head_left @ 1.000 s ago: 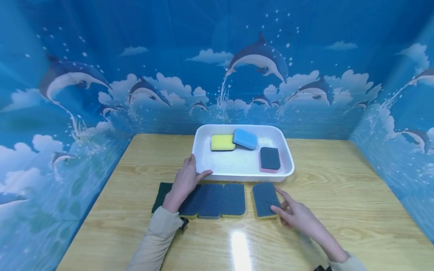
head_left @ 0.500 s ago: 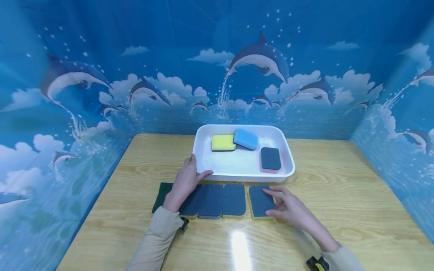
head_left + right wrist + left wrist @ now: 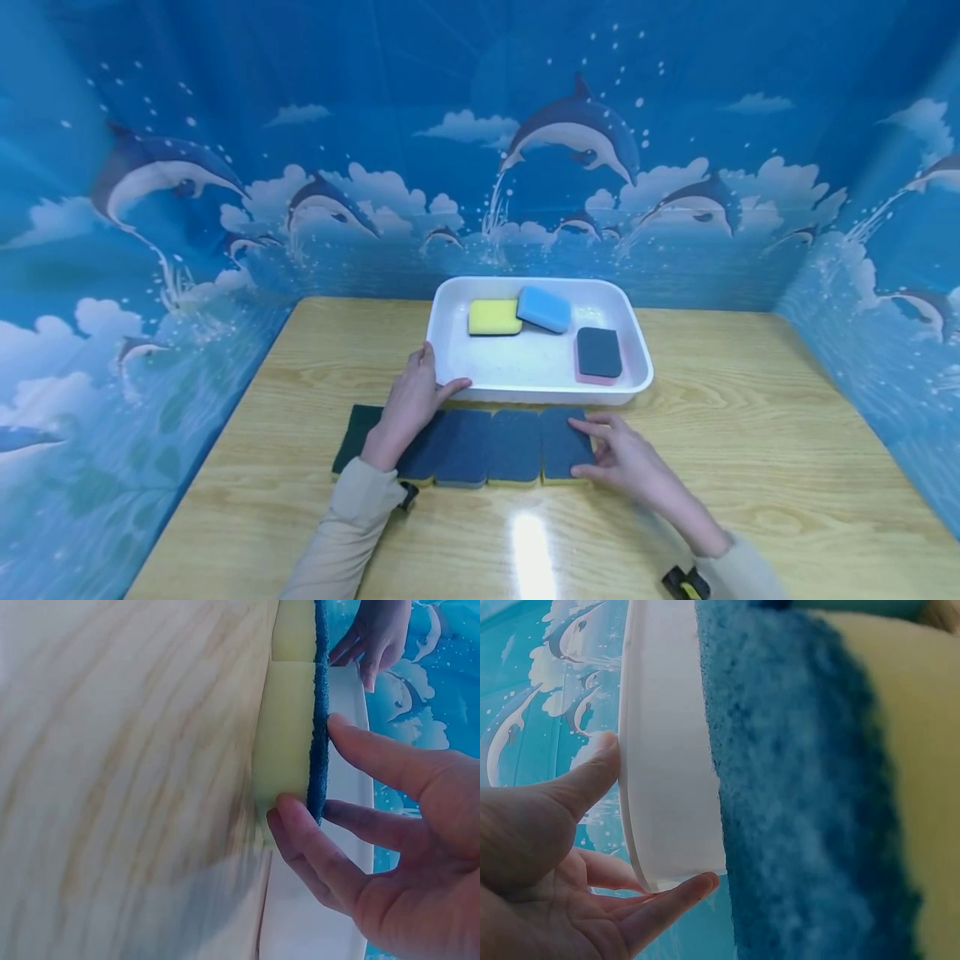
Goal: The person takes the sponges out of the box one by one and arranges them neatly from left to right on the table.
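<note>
Sponges with dark scouring tops and pale yellow undersides lie in a row on the table in front of the white tray (image 3: pixel 517 393). My right hand (image 3: pixel 626 462) holds the rightmost sponge (image 3: pixel 561 454) by its right end, and this sponge lies against its left neighbour (image 3: pixel 514 450). The right wrist view shows one fingertip on the blue scouring pad and others against the yellow end. At the tray's front left corner rests my left hand (image 3: pixel 412 400), thumb at the front rim and fingers fairly straight along the side. Its forearm partly hides the row's left part, including a dark green piece (image 3: pixel 356 433).
Inside the tray lie a yellow sponge (image 3: pixel 495 317), a blue sponge (image 3: pixel 543 309) and a pink sponge with a dark top (image 3: pixel 598 354). A dolphin-printed backdrop (image 3: pixel 480 167) encloses the wooden table (image 3: pixel 750 400) at the back and sides.
My right hand has slid the rightmost sponge leftward, turned it straighter and closed its gap to the row. The row shifted slightly left. My left hand has stayed at the tray corner.
</note>
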Motion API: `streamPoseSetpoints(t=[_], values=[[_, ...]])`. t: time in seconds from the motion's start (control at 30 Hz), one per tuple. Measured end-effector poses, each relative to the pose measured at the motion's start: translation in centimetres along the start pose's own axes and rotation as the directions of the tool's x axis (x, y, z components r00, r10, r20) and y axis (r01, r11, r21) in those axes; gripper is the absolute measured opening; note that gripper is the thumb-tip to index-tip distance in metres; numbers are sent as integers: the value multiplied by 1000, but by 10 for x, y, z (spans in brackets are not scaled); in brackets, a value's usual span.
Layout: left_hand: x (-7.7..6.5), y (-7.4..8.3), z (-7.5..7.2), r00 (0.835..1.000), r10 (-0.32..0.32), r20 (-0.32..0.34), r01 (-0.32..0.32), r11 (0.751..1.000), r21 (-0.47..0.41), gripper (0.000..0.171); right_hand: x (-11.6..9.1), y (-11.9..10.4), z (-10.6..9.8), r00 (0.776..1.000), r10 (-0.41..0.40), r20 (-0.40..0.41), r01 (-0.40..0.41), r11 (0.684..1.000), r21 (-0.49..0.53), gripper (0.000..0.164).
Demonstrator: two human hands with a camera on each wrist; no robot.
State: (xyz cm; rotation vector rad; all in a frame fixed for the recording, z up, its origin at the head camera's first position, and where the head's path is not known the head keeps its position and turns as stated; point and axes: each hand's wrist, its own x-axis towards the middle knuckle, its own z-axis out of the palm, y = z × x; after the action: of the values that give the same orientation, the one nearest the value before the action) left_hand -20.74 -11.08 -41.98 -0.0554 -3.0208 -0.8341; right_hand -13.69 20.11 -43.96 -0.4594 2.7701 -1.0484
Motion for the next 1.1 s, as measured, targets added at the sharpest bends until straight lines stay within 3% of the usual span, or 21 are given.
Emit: streamPoseSetpoints(t=[0.33,0.47,0.6,0.73,0.8,0.93,1.1], values=[[0,0,0,1000,-14,9,14,1000,-8,100,1,-5,8,999,37,-39,-38,999,-31,70],[1,0,1,1000,-14,7,14,1000,-9,101,2,-6,5,999,15,-34,-18,997,-81,69],[1,0,1,1000,-13,6,13,1000,-13,101,5,-14,-11,994,-41,-99,28,991,-132,49],[1,0,1,1000,-7,6,7,1000,-15,101,18,-24,-38,970,-81,-229,52,990,-132,23],[1,0,1,1000,-2,7,3,1000,-15,101,29,-26,-51,957,-80,-279,41,989,-142,20],[0,-1,1,1000,-6,13,6,1000,-11,101,57,-22,-65,955,-31,-295,-26,982,-188,29],[1,0,1,1000,-9,15,9,1000,-17,101,90,-7,-58,970,114,-214,-167,954,-248,55]])
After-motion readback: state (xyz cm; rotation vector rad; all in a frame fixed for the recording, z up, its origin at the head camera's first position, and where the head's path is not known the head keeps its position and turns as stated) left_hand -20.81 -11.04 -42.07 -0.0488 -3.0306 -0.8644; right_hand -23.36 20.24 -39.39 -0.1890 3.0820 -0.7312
